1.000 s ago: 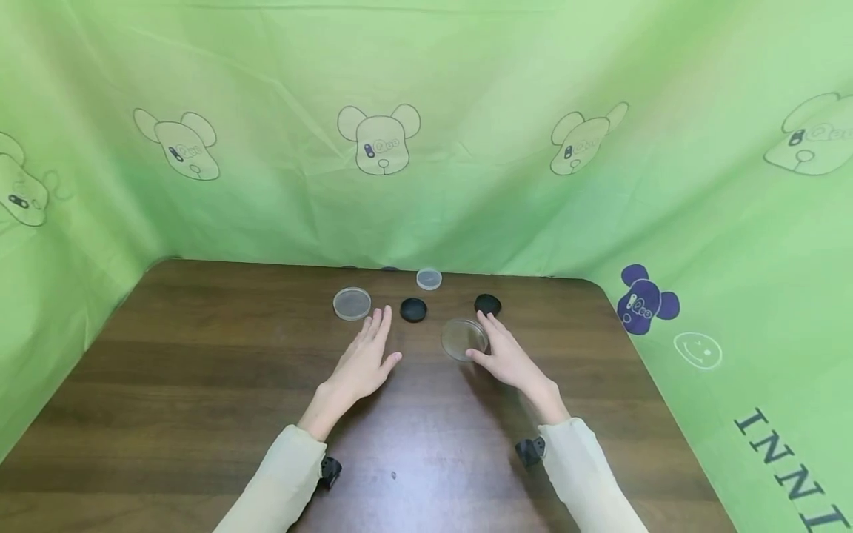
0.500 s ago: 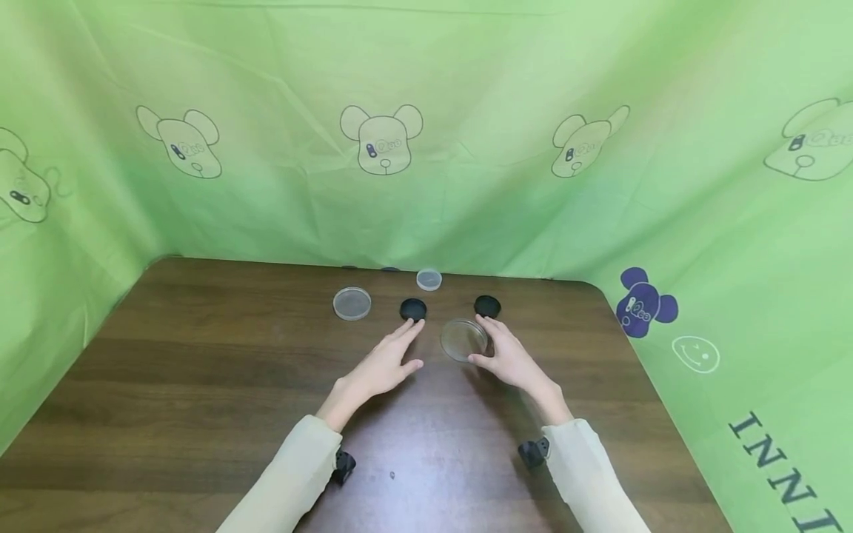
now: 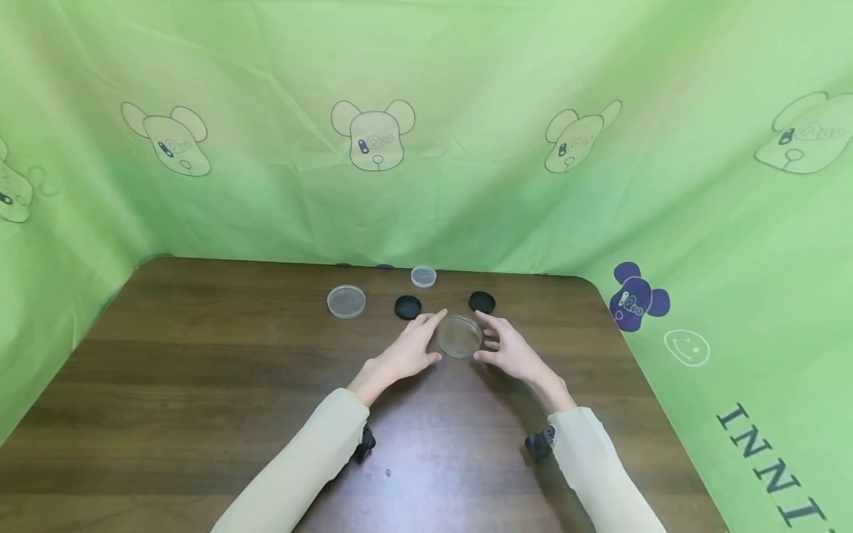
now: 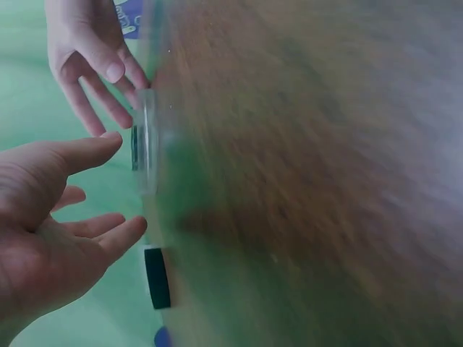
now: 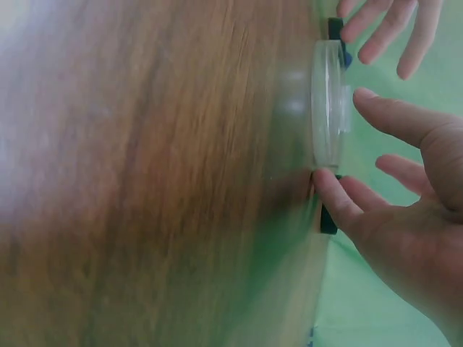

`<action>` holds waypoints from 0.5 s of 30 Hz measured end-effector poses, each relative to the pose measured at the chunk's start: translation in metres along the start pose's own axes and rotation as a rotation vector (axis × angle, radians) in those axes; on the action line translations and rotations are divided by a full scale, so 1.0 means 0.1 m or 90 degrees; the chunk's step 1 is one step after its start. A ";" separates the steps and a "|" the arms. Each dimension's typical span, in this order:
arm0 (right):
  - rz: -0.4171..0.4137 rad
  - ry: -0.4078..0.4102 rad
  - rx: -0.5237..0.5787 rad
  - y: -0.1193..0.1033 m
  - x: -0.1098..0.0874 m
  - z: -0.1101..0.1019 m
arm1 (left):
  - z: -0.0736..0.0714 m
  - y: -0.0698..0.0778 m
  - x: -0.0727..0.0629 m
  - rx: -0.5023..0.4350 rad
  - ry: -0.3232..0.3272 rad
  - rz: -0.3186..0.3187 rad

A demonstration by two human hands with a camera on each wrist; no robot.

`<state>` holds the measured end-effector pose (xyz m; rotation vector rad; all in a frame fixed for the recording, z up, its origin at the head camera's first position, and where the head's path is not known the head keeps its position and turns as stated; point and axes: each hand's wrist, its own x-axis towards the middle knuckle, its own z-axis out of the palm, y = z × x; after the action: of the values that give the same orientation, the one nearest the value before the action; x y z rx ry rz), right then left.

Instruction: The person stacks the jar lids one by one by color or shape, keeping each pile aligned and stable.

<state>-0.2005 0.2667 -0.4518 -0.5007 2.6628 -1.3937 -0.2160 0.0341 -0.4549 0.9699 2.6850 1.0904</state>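
Dish [image 3: 460, 337] lay on the table [image 3: 200, 414], between our two hands. We had the left hand [image 3: 405, 354] just beside it, thumb and fingers parted wide, gripping nothing. Our right hand [image 3: 513, 354] was at the opposite side, thumb well apart from loosely bent fingers, also gripping nothing; fingertips right by the rim, contact we couldn't tell. Just ahead of the left fingers we saw a black cap [image 3: 408, 307]; just ahead of the right ones, a second black cap [image 3: 482, 302]. Small clear disc [image 3: 423, 277] sat farther ahead, between both hands; large clear disc [image 3: 346, 302] ahead and left of our left hand. Green cloth [image 3: 426, 222] hung beyond.
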 end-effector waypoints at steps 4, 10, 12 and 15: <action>0.000 -0.005 -0.005 0.02 0.03 -0.02 | 0.05 0.02 0.11 0.000 0.006 -0.018; 0.012 -0.019 -0.031 0.03 0.07 -0.03 | 0.10 0.04 0.21 -0.033 0.027 -0.066; 0.014 -0.020 -0.043 0.03 0.08 -0.03 | 0.12 0.05 0.23 -0.040 0.031 -0.085; 0.023 -0.020 -0.053 0.04 0.10 -0.03 | 0.14 0.04 0.25 -0.047 0.036 -0.097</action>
<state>-0.2113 0.2676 -0.4525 -0.4753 2.7004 -1.2595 -0.2294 0.0598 -0.4588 0.7201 2.6890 1.1923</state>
